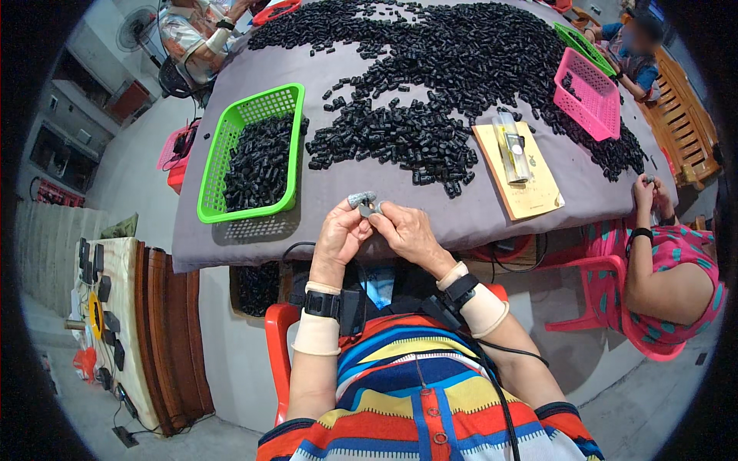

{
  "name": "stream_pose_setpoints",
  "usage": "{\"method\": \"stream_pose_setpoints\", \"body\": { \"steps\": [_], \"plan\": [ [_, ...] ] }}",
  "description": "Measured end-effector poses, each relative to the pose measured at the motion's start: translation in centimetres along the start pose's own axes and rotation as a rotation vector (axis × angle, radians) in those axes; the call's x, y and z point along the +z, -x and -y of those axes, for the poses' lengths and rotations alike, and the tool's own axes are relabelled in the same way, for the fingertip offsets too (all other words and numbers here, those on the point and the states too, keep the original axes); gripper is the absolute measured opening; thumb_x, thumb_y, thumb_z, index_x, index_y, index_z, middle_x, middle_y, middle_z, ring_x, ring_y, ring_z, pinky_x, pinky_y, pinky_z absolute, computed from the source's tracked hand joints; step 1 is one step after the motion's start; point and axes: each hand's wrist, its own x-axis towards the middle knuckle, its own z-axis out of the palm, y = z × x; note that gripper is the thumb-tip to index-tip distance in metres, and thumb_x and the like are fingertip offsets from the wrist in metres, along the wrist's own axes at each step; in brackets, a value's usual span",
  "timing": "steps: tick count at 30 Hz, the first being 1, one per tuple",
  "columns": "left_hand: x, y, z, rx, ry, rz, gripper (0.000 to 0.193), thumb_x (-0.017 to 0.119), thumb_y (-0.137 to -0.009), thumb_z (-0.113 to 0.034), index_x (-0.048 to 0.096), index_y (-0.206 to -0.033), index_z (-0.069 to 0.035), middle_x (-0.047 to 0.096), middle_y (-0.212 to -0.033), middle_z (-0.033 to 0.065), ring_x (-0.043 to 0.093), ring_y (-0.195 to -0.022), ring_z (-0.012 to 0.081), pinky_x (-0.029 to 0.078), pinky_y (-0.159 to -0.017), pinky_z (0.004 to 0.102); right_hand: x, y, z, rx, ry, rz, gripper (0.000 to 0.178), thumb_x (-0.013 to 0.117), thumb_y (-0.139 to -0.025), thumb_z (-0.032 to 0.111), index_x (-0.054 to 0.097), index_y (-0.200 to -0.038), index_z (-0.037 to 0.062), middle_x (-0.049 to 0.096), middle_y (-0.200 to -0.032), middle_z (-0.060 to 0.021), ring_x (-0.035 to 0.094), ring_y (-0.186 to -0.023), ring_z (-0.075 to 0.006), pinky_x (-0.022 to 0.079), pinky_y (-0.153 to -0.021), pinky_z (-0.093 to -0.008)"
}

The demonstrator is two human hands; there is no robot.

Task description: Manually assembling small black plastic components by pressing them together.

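Observation:
Just beyond the table's near edge, both hands meet at the fingertips around a small black piece [368, 204], mostly hidden by the fingers. My left hand [340, 235] pinches it from the left, a grey cover [360, 199] on one fingertip. From the right, my right hand [409, 232] closes thumb and finger on the same piece; a grey cover shows there too. A loose heap of short black cylindrical parts [400, 142] lies past my hands. To the left, a green plastic basket [250, 213] holds many more of these parts.
A yellowish pad [538, 201] with a clear tube-like case [513, 157] lies right of the heap. Farther right stands a pink basket [606, 100]. More black parts cover the grey cloth's [461, 219] far side. Other people sit around the table; one person's hands [652, 196] are at the right edge.

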Motion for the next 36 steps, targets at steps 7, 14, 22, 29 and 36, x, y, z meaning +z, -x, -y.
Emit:
{"method": "stream_pose_setpoints", "body": {
  "steps": [7,14,22,29,36],
  "plan": [
    [0.0,0.1,0.1,0.0,-0.008,0.065,0.018,0.05,-0.087,-0.002,0.057,-0.104,-0.001,0.06,-0.081,0.0054,0.052,-0.058,0.0088,0.043,-0.052,0.0205,0.4,-0.2,-0.1,0.012,0.027,-0.044,0.025,0.054,-0.086,0.026,0.051,-0.071,0.0066,0.056,-0.063,-0.0142,0.057,-0.059,-0.0347,0.042,-0.049,-0.043],
    [0.2,0.0,0.2,0.013,0.014,0.065,0.02,0.049,-0.087,-0.003,0.055,-0.107,-0.001,0.058,-0.081,0.0046,0.05,-0.06,0.0094,0.041,-0.052,0.0218,0.2,-0.2,0.0,-0.008,0.033,-0.054,0.023,0.055,-0.086,0.025,0.051,-0.072,0.0068,0.056,-0.063,-0.014,0.058,-0.06,-0.0343,0.042,-0.048,-0.0424],
    [1.0,0.7,-0.4,0.062,-0.084,-0.016,0.019,0.054,-0.086,-0.004,0.057,-0.104,-0.002,0.058,-0.078,0.0027,0.051,-0.057,0.0092,0.041,-0.047,0.021,0.0,0.0,-0.3,0.159,-0.215,-0.099,0.027,0.054,-0.088,0.023,0.049,-0.072,0.0027,0.051,-0.059,-0.0156,0.052,-0.051,-0.027,0.039,-0.047,-0.0369],
    [3.1,2.3,-11.0,0.549,-0.481,-0.276,0.024,0.063,-0.078,0.001,0.061,-0.102,-0.002,0.059,-0.07,0.0019,0.054,-0.051,0.0074,0.043,-0.041,0.0175,0.1,0.0,-1.0,0.286,-0.474,-0.184,0.032,0.051,-0.092,0.025,0.045,-0.071,0.0014,0.043,-0.053,-0.0039,0.038,-0.052,-0.0067,0.034,-0.046,-0.0286],
    [4.7,0.1,-8.2,0.701,-1.191,-0.343,0.028,0.062,-0.076,-0.001,0.063,-0.103,-0.006,0.055,-0.085,0.0008,0.047,-0.055,0.0062,0.046,-0.046,0.0215,-1.1,0.1,-1.5,0.393,-0.76,-0.2,0.032,0.047,-0.094,0.029,0.046,-0.071,0.0067,0.044,-0.058,0.0044,0.037,-0.049,-0.003,0.03,-0.044,-0.0212]
  ]
}}
